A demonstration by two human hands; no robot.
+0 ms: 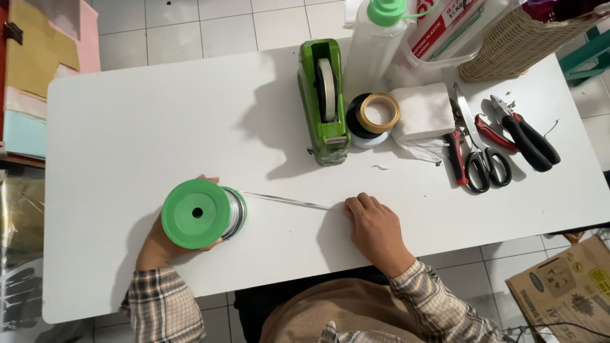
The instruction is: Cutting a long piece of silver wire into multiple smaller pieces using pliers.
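Two hands draw ribbon off a green spool at the near worktop (127, 127) edge.
The left hand (159, 238) grips the green spool (197, 213); the right hand (376, 230), fingers together, pins the silver ribbon (286, 201) flat. Farther back stand a green tape dispenser (323, 101) and scissors (481, 149).

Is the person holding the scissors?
No, the scissors lie on the table, while the left hand holds a green spool.
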